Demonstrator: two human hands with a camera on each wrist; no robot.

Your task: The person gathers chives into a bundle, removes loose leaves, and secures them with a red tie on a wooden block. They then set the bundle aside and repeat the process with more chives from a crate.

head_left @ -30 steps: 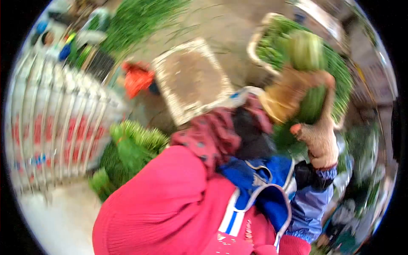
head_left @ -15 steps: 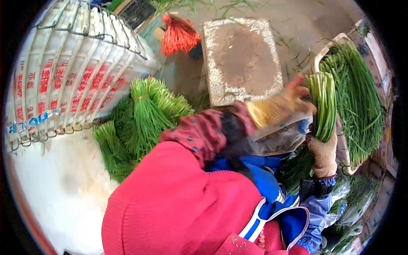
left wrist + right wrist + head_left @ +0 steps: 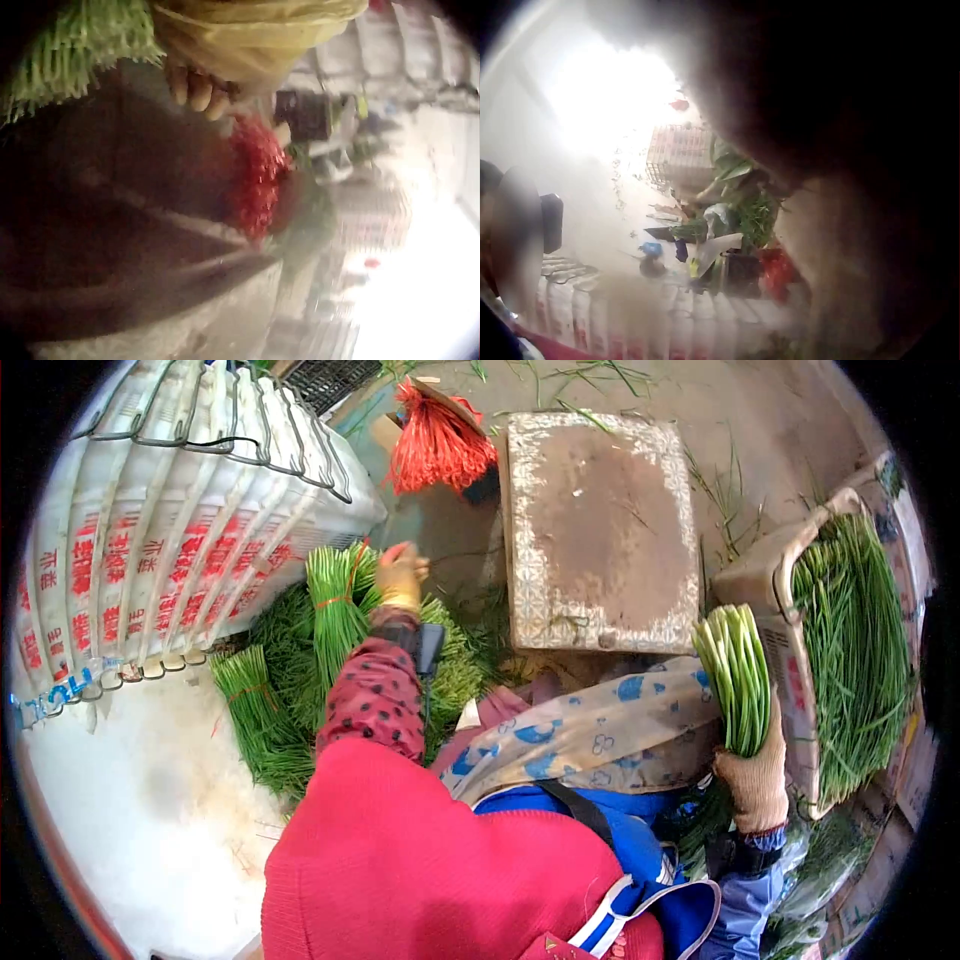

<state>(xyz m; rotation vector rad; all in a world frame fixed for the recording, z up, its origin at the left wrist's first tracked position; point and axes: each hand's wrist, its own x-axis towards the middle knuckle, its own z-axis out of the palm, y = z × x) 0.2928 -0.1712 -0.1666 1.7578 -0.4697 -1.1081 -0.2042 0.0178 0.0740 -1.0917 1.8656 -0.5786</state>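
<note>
My left hand [image 3: 402, 578], in a yellow glove with bare fingertips, is beside the upright tied bunch [image 3: 335, 600] at the left. Its fingers [image 3: 199, 94] look loosely bent in the left wrist view, with nothing visible in them. A red tie circles that bunch. At the right, my gloved right hand [image 3: 755, 780] grips a bunch of green stalks [image 3: 738, 680], pale cut ends up. The right wrist view is mostly dark and does not show the grip. Red ties [image 3: 440, 445] hang in a cluster beyond my left hand.
A worn, patterned board [image 3: 605, 530] lies ahead. To the right stands a basket [image 3: 790, 620] full of long green stalks. White stacked crates or bags with red print [image 3: 170, 550] stand at the left, near another tied bunch [image 3: 262, 710]. Loose stalks litter the floor.
My left hand has left the bunch at the right and swung across to the left pile. The right hand still holds its bunch, now slightly lower in view.
</note>
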